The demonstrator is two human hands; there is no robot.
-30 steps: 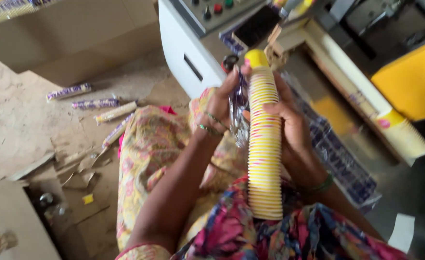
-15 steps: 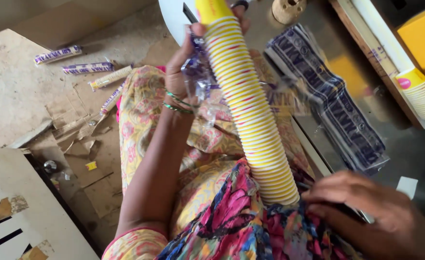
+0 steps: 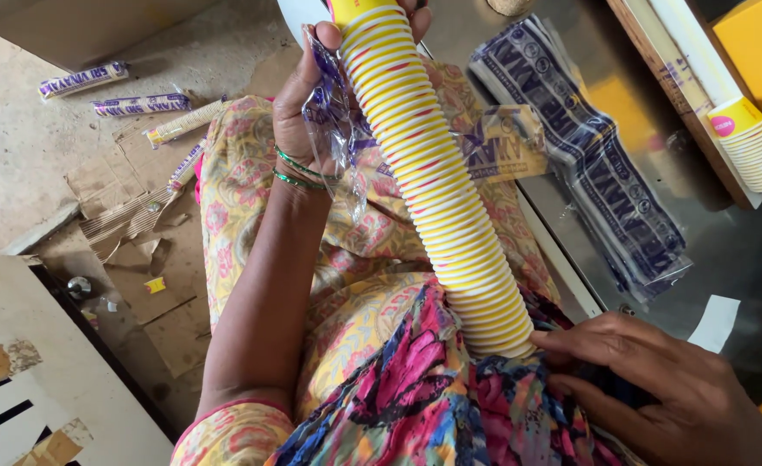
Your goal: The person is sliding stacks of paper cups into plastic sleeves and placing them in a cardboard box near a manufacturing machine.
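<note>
A long stack of yellow paper cups (image 3: 437,185) slants from the top centre of the head view down into my lap. My left hand (image 3: 308,99) grips its upper end and also pinches a clear plastic sleeve (image 3: 340,142) that hangs beside the stack. My right hand (image 3: 657,388) rests flat on the flowered cloth at the stack's lower end, its fingertips touching the bottom cup. Green bangles (image 3: 299,170) circle my left wrist.
A pile of blue-printed flat plastic sleeves (image 3: 597,164) lies on the metal surface at right. Another cup stack (image 3: 756,147) lies at the far right edge. Wrapped cup rolls (image 3: 139,105) and cardboard scraps (image 3: 126,207) litter the floor at left. A white board (image 3: 27,380) sits lower left.
The cup stack has tilted further and its base has settled in my lap. My right hand left the stack's side and dropped to its lower end. The view shifted downward.
</note>
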